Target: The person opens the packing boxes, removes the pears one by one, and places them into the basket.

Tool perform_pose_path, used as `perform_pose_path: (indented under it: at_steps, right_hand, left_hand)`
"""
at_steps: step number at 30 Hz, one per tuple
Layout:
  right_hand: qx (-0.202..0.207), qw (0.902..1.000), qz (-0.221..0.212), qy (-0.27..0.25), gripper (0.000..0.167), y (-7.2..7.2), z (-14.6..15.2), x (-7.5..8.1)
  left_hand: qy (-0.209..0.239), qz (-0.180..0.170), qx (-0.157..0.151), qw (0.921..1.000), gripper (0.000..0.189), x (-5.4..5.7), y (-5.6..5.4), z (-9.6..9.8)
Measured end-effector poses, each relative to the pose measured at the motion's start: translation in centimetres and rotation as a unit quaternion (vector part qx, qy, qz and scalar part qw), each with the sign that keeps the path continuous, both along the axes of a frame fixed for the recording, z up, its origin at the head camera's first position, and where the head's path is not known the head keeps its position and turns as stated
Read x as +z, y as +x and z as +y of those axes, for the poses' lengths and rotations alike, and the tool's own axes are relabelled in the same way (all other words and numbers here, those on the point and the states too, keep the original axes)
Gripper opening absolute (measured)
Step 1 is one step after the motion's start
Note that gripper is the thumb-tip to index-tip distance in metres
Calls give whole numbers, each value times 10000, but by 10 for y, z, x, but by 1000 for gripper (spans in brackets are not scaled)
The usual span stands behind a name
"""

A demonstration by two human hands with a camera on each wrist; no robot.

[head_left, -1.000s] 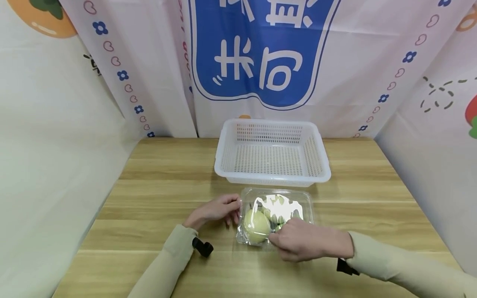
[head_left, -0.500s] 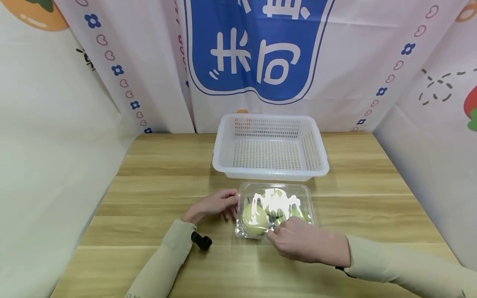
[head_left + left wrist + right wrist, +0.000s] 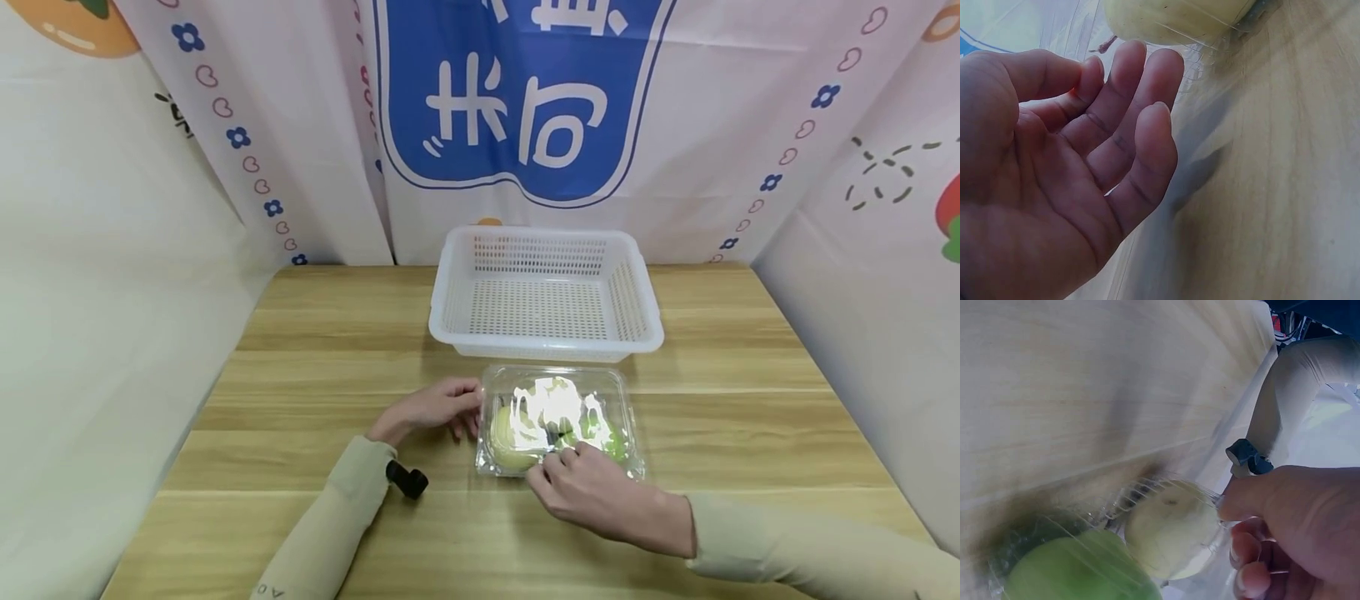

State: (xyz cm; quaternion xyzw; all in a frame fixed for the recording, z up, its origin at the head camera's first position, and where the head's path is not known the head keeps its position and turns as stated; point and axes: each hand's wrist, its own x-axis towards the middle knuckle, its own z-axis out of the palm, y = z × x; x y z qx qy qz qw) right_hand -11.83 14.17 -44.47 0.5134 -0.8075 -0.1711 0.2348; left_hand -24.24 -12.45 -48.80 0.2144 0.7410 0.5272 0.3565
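A clear plastic clamshell box (image 3: 558, 375) lies on the table with its lid down, glare hiding part of what is inside. Through the plastic show a pale yellow pear-like fruit (image 3: 508, 442) at the left and a green fruit (image 3: 1075, 569) at the right. My left hand (image 3: 435, 408) is at the box's left edge, thumb and index finger pinched together at the rim and the other fingers loosely bent. Bent over the front edge, my right hand (image 3: 588, 492) pinches the rim between thumb and curled fingers.
A white perforated plastic basket (image 3: 546, 343) stands right behind the box, with nothing in it. The wood-grain table (image 3: 330, 333) is bordered by printed cloth (image 3: 705, 150) at the back and both sides.
My right hand has slid slightly left and toward the front edge of the box, uncovering more of the green fruit. The left hand holds its place at the box's side.
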Motion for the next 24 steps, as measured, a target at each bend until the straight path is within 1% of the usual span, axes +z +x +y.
perform_pose_path:
  at_steps: [2,4,9,13,16,18,20,22,24]
  right_hand:
    - [142,9997,101,-191,28,-1,-1,-1]
    - [204,9992,224,-245,37,-1,-2,-1]
    - [106,9989,451,-122,43,-1,-5,1]
    - [-168,9989,430,-5,43,3,-8,3]
    - [-546,9979,348,27,30,9,-9,5]
    - [-808,9961,335,138,22,13,-10,6]
    - [-1003,9938,385,290,19,16,-12,6]
    - [-1055,9921,483,485,23,16,-14,6]
    - [-954,9914,635,636,29,14,-15,5]
  left_hand:
    - [-25,31,-2,10000,27,3,-1,1]
    - [-45,54,-17,10000,26,5,-2,2]
    - [-32,170,-70,9998,26,7,-5,6]
    - [-63,332,-57,9994,25,7,-5,9]
    - [-82,383,-36,9992,24,6,-5,10]
    - [-98,369,-24,9993,24,5,-4,11]
    - [-75,362,-15,9993,25,4,-3,11]
    - [-48,356,8,9994,25,2,-2,11]
    - [-8,333,53,9994,26,0,0,11]
